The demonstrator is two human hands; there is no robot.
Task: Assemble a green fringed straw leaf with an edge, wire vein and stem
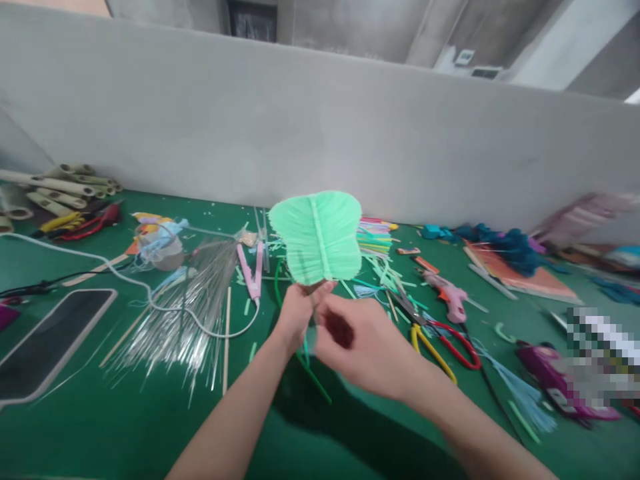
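A mint-green fuzzy leaf, with a raised rib down its middle, is held upright above the bench. My left hand is closed on the leaf's base. Just beside it, my right hand has curled fingers, thumb and forefinger pinched at the thin stem under the leaf; the fingertips are partly hidden. Below the hands a green pipe cleaner lies across the green tabletop. To the left rests a small pink hair straightener with its jaws apart.
Pliers with yellow and red handles and a pink glue gun lie to the right. Thin metal wires spread at left, near a phone. Bamboo tubes sit at far left; a grey partition stands behind.
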